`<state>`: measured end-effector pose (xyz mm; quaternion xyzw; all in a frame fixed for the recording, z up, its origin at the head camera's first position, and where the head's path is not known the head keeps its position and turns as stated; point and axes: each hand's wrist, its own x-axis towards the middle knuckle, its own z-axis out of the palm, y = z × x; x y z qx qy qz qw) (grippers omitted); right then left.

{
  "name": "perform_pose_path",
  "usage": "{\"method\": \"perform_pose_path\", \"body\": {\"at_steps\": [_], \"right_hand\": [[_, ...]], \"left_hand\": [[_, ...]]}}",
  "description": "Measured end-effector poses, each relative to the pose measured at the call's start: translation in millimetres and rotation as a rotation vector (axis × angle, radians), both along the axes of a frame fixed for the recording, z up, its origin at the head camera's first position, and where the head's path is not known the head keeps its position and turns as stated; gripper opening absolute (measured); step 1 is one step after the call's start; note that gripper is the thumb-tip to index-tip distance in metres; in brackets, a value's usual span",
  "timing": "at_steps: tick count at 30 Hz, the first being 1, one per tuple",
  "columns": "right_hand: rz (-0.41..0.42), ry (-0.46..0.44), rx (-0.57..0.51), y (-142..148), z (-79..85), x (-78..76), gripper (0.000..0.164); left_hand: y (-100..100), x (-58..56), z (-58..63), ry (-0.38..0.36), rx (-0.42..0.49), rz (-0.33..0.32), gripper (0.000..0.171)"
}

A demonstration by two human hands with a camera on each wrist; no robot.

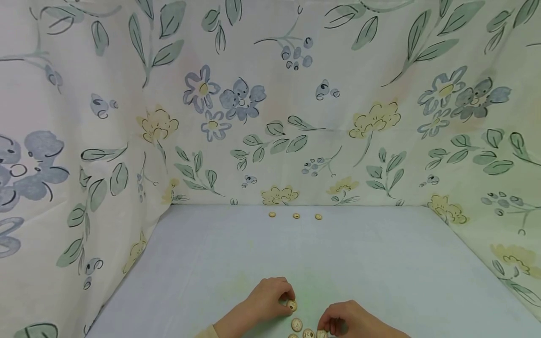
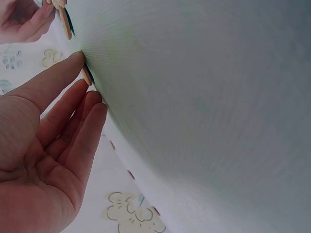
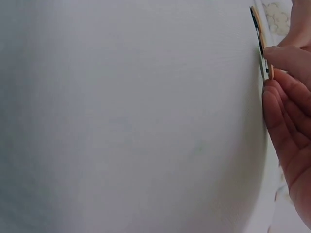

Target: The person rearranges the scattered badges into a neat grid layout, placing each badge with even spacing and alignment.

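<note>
My left hand [image 1: 270, 296] is low in the middle of the head view, pinching a small round wooden disc [image 1: 292, 305] between thumb and fingers. That disc has dark marks on its face. In the left wrist view the disc [image 2: 87, 75] shows edge-on between the thumb and a finger, at the table surface. To the right, my right hand [image 1: 351, 319] holds another wooden disc [image 1: 322, 334] by its edge, partly cut off by the frame. Between the hands lie more marked discs, one disc [image 1: 297, 325] just below the left fingertips and another disc [image 1: 308, 334] beside the right-hand one.
Three more discs, left [image 1: 272, 214], middle [image 1: 296, 216] and right [image 1: 319, 217], lie in a row near the table's far edge. A pale cloth covers the table [image 1: 211, 263]. Floral fabric [image 1: 270, 94] hangs at the back and both sides.
</note>
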<state>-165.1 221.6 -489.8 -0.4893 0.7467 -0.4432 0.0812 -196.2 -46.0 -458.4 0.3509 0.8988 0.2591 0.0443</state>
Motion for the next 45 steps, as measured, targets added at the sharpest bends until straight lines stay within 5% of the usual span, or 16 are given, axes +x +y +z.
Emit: {"method": "perform_pose_path", "body": {"at_steps": [6,14,35,45], "right_hand": [[-0.090,-0.103,0.051,0.1,4.7,-5.8,0.017],[-0.202,0.010,0.066,-2.8,9.4,-24.5,0.013],[-0.410,0.012,0.148,-21.8,8.7,-90.6,0.012],[-0.426,0.060,0.138,-42.7,5.7,-115.8,0.012]], "left_hand": [[-1.0,-0.8,-0.2,-0.004,-0.003,0.001,0.017],[-0.7,-1.1,-0.8,0.013,-0.013,-0.008,0.018],[-0.3,-3.0,-2.1,0.011,-0.011,-0.007,0.019],[-1.1,-3.3,-1.0,0.007,-0.018,-0.011,0.019]]}}
